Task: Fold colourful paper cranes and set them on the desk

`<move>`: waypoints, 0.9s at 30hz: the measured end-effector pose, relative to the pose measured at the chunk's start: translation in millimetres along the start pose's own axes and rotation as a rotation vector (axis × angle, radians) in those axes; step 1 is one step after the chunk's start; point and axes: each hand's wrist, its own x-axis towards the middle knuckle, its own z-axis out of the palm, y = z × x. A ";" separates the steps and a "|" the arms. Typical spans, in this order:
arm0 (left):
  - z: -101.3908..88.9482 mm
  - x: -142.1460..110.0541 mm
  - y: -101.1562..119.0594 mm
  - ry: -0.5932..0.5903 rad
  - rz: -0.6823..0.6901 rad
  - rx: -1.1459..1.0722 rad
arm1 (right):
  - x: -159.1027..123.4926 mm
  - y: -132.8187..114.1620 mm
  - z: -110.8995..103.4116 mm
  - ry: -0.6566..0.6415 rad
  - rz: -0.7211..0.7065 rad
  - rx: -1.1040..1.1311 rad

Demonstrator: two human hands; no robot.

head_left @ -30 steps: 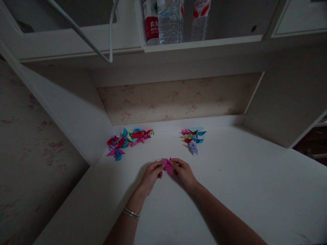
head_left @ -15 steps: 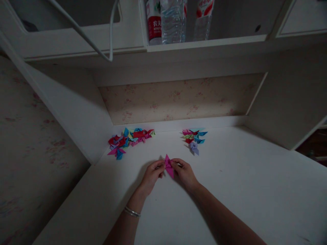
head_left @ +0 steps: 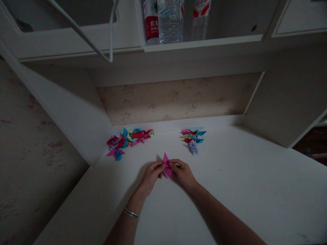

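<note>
A pink folded-paper piece (head_left: 168, 172) with pointed ends is held just over the middle of the white desk. My left hand (head_left: 152, 173) pinches its left side between thumb and fingers. On the opposite side, my right hand (head_left: 184, 173) grips it the same way, its fingertips covering part of the centre folds. Farther back to the left lies a pile of colourful folded-paper pieces (head_left: 138, 135) in red, blue, pink and yellow. A smaller group of similar pieces (head_left: 195, 136) sits behind my right hand, with a lilac paper piece (head_left: 193, 147) at its front.
The white desk (head_left: 242, 183) is bounded by side panels and a low back ledge. Overhead, a shelf holds several plastic bottles (head_left: 170, 23). A white cable (head_left: 87, 37) hangs in a loop at the upper left.
The pink paper piece has opened out slightly at the centre, and its tips have shifted a little left. Both hands keep hold of it. The camera view has moved slightly.
</note>
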 end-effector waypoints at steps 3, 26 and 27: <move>-1.4 1.0 -2.4 -0.006 0.009 -0.003 | 1.1 2.6 0.6 -0.008 0.004 0.002; -7.8 7.7 -18.2 0.082 -0.022 -0.051 | 34.1 -39.4 -209.3 0.224 -0.191 -0.574; -8.0 7.7 -18.1 0.082 -0.021 -0.053 | 38.6 -39.2 -215.0 0.232 -0.175 -0.584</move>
